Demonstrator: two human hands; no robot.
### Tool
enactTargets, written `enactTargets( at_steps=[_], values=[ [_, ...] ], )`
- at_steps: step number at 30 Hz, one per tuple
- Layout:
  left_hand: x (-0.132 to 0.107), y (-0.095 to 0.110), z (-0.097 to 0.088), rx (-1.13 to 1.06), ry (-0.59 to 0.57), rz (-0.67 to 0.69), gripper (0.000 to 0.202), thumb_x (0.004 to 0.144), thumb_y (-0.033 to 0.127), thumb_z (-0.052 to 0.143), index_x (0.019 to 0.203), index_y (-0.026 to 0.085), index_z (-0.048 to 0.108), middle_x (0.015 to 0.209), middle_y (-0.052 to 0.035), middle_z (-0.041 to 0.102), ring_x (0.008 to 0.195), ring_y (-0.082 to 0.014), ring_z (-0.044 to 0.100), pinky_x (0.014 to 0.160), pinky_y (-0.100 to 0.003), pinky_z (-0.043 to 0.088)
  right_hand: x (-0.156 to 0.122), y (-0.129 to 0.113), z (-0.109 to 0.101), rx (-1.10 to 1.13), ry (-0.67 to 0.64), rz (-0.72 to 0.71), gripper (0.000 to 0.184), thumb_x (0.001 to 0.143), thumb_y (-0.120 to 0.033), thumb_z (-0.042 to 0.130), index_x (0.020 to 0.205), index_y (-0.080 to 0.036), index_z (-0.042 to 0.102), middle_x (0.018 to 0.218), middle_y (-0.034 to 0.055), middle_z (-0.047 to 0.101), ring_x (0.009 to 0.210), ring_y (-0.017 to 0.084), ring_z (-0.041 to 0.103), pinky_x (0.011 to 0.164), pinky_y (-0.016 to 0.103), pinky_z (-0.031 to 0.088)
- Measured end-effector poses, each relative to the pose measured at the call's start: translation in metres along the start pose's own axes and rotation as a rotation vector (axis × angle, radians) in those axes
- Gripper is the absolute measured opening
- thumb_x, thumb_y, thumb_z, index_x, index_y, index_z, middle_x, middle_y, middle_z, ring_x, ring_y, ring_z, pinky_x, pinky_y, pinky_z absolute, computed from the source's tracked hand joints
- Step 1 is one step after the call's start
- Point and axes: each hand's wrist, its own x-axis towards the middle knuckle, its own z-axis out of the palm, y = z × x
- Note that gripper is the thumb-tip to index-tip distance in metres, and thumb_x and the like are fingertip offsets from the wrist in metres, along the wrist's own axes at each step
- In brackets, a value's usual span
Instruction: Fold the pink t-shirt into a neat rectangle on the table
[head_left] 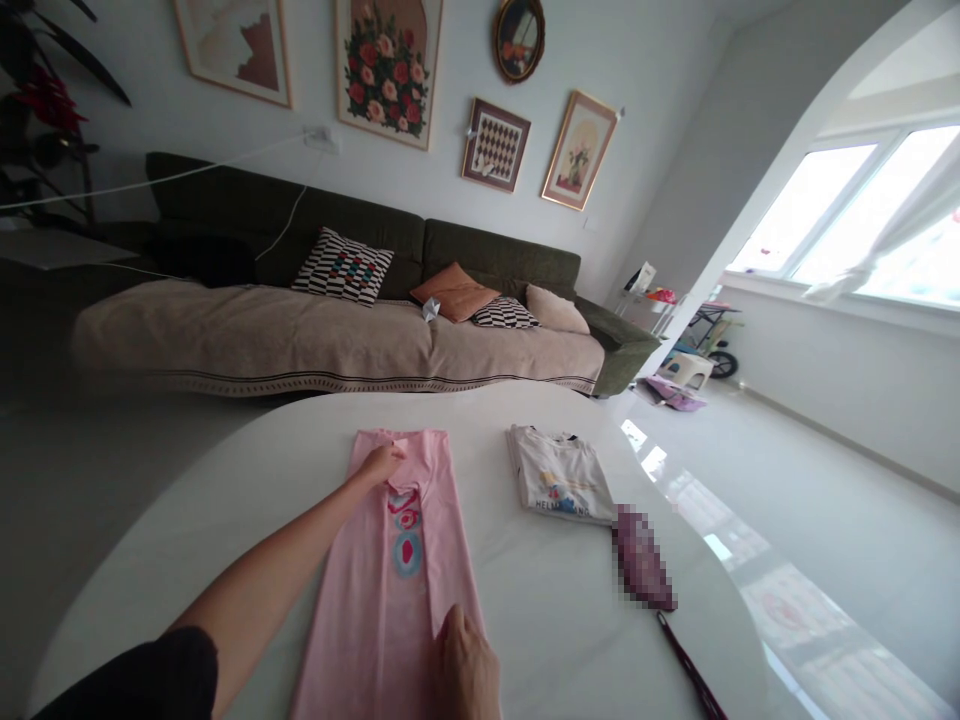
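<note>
A pink shirt (360,600) lies on the white table in a long folded strip, with a blue and red print down its middle. My left hand (384,462) reaches across to its far end and pinches the fabric by the neckline. Nearer to me, my right hand (466,665) is closed on the shirt's right edge, fingers curled with the thumb side up. To the right sits a folded white T-shirt (559,475) with a printed front, apart from both hands.
The round white table (540,620) also holds a blurred purplish item (643,560) and a slim dark rod or strap (690,665) at the right. Beyond it stands a long green sofa (337,345) with a beige cover and several cushions.
</note>
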Motion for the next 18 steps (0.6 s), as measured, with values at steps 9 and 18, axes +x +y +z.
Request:
enactTargets(
  at_steps=[9,18],
  values=[
    [0.005,0.004,0.001,0.005,0.110,0.000,0.033,0.084,0.030,0.053,0.114,0.016,0.050,0.116,-0.0075,0.052,0.099,-0.0197,0.054,0.082,-0.041,0.047,-0.001,0.000,0.005,0.057,-0.007,-0.067,0.034,0.062,0.006,0.037,0.080,-0.018,0.054,0.072,0.0041,0.065,0.065,0.018,0.063,0.055,0.023,0.041],
    [-0.007,0.000,0.009,0.165,0.196,-0.052,0.031,0.085,0.029,0.052,0.114,0.017,0.051,0.123,-0.0089,0.048,0.109,-0.0235,0.048,0.090,-0.045,0.041,0.008,0.003,0.000,0.206,-0.010,-0.195,0.027,0.076,-0.003,0.037,0.078,-0.020,0.058,0.072,0.0023,0.065,0.063,0.015,0.064,0.055,0.020,0.045]
  ],
)
